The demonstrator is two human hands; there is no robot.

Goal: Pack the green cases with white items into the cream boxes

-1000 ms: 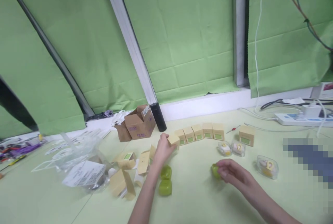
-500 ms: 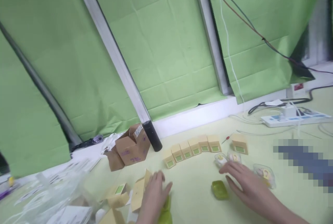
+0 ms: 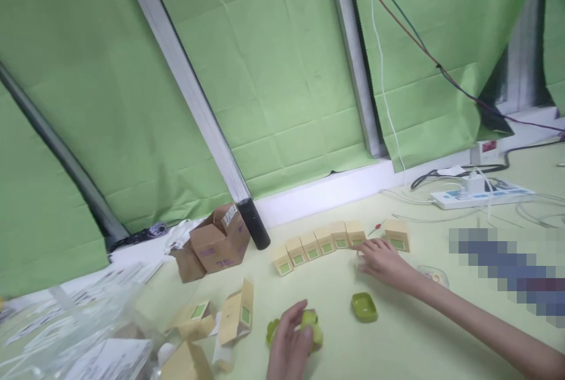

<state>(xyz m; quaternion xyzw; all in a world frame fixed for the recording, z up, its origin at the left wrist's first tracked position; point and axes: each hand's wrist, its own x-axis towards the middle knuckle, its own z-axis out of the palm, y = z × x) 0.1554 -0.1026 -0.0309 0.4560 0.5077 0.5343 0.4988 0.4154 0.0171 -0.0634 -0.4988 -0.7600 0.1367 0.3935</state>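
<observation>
Left hand (image 3: 290, 339) | holding smooth green case (image 3: 314, 333) | shallow rounded-square dish (image 3: 364, 307)

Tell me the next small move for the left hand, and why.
I'd probably bring the green case in the left hand over beside the green dish. The hand is curled around the case, and the dish sits hollow side up between both hands. The right hand is away by the row of boxes; whether it grips anything is hidden.

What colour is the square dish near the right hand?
The square dish is olive green; shows best in the head view.
</observation>
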